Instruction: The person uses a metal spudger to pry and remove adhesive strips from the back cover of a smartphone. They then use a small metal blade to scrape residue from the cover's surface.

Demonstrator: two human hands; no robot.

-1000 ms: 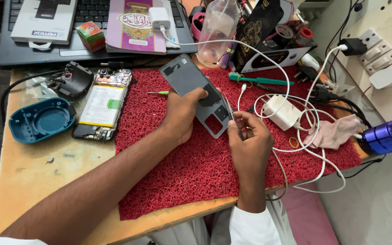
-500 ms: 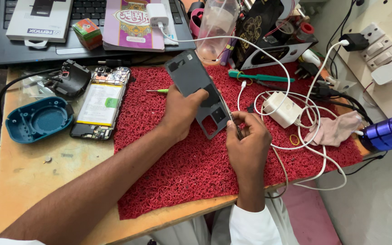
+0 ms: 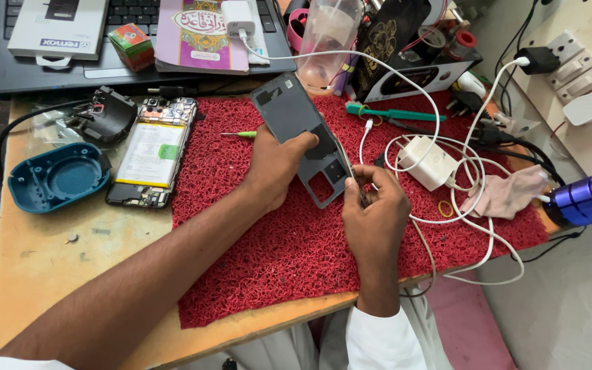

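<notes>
Left hand point(image 3: 275, 164) grips the grey phone back cover point(image 3: 303, 133), tilted above the red mat point(image 3: 268, 260); right hand point(image 3: 375, 205) pinches a thin tool, too small to identify, at the cover's lower edge, so steady the cover and work gently. White charger cables point(image 3: 440, 212) lie right of the cover, near the right hand; opened phone point(image 3: 151, 152) lies left.

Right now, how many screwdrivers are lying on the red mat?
2. A small green screwdriver lies left of the grey back cover; a larger teal screwdriver lies near the mat's top edge, right of it. Others may hide among the cables.
</notes>
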